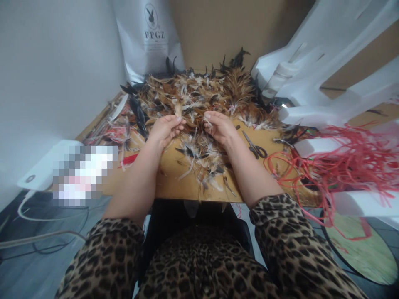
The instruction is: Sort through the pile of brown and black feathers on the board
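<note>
1. Here's the left hand, at the near edge of the big feather heap: thumb and forefinger closed in a fine pinch on a tan feather, its tip up, the other fingers loosely curled.
2. Over to the right hand, also by the heap's near edge, thumb and forefinger together on what looks like a pale wisp – too blurred to tell whether it's quill or strand. The remaining fingers curl inward.
3. Technique now: a light grip low on the quill should serve best, I'd judge; squeeze the soft part and it may crumple or shed.
4. The hands are apart, nicely level, and that gives a clear look at each piece. Slow, small finger moves would suit stuff this light.
5. Nearer the person than the heap lies a smaller mound of loose feathers; dragging a wrist through it could scatter bits.
6. Scissors lie near and to the right of the heap, blades towards it – and red strands tangle farther right.
</note>
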### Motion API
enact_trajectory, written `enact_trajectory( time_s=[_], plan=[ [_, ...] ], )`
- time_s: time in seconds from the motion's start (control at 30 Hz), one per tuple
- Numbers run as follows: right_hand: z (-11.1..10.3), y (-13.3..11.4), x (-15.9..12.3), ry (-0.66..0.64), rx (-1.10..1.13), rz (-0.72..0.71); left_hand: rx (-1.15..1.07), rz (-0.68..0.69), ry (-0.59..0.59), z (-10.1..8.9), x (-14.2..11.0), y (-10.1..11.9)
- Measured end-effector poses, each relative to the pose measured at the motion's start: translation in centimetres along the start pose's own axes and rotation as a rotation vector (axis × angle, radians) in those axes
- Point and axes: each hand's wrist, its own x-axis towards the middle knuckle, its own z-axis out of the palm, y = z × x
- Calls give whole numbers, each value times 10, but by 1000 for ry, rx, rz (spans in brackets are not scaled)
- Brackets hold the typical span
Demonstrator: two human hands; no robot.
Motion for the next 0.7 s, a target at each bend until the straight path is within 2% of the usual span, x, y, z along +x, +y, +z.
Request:
enact_trajectory(
  time_s=[0.1,0.23,0.43,0.6,0.7],
  plan=[
    [-6,-3,0,-80,74,36,-27,-3,-29,0,0,0],
    [-5,-5,-4,-151,36,17,-41,0,-40,-1,1,-1],
    [15,3,-15,-379,-393,21,-40,58,-51,0,-1,2],
    [19,8,-12,-229,-724,-199,-177,114,18,-6,0,11],
    [22,9,-16,-236,-865,-305,-288,108,25,-12,2,15]
  ],
)
